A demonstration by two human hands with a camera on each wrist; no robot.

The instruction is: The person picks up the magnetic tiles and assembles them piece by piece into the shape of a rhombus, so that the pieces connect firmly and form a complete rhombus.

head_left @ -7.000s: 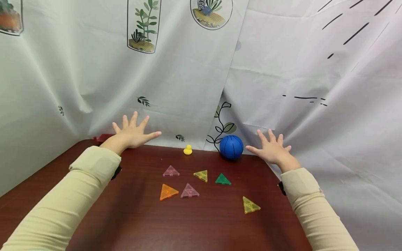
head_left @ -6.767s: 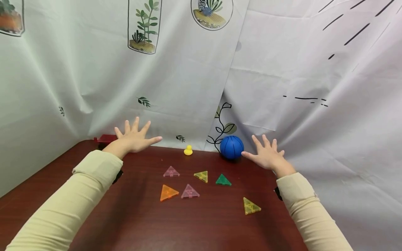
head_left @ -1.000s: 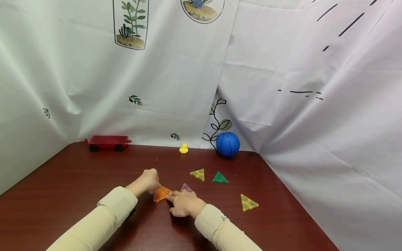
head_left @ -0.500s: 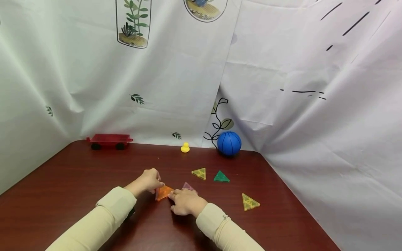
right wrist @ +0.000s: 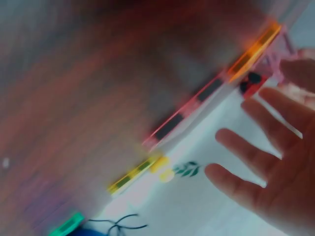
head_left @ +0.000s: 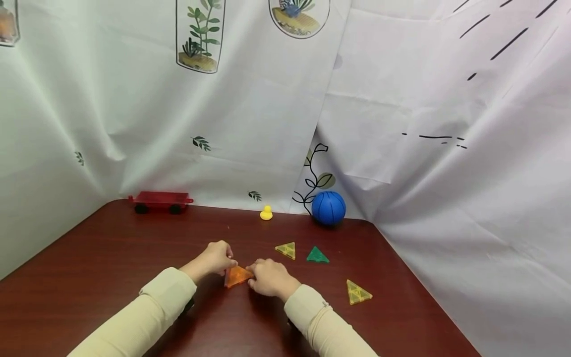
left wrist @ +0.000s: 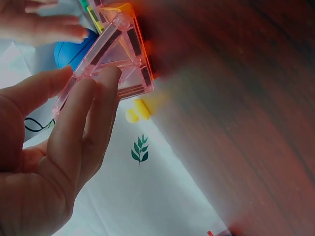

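My left hand (head_left: 215, 257) pinches a clear pink triangular magnetic tile (left wrist: 140, 91) between thumb and fingers. The tile stands tilted up along the left edge of an orange triangular tile (head_left: 238, 276), which lies flat on the table; whether they are joined cannot be told. With extended fingers, my right hand (head_left: 269, 278) touches the orange tile's right corner. In the right wrist view a second pink tile (right wrist: 189, 109) lies flat beside the orange one; my right hand covers it in the head view.
Two yellow triangular tiles, one nearer the back (head_left: 287, 250) and one at right (head_left: 357, 292), lie by a green tile (head_left: 317, 255). At the back stand a red wheeled base (head_left: 161, 199), a yellow duck (head_left: 266, 213) and a blue ball (head_left: 328, 208) before a white curtain.
Seven seconds ago both hands were spread in the air and both pink tiles lay flat. In the last half second, my right hand has shifted slightly and now covers the second pink tile.
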